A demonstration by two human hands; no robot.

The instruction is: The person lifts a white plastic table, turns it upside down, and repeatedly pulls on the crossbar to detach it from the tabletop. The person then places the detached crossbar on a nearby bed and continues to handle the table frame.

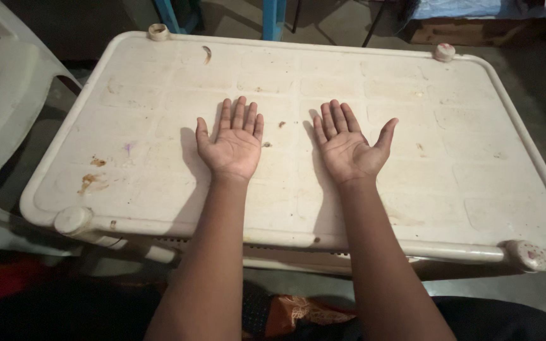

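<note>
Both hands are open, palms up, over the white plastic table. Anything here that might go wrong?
1. The table carries brown stains and crumbs; if the left hand or right hand settles on it, they may pick up grime.
2. Both forearms cross the raised front rim, so leaning on it might tip or flex the light top.
3. The room looks dim, so small debris is easy to miss.
</note>
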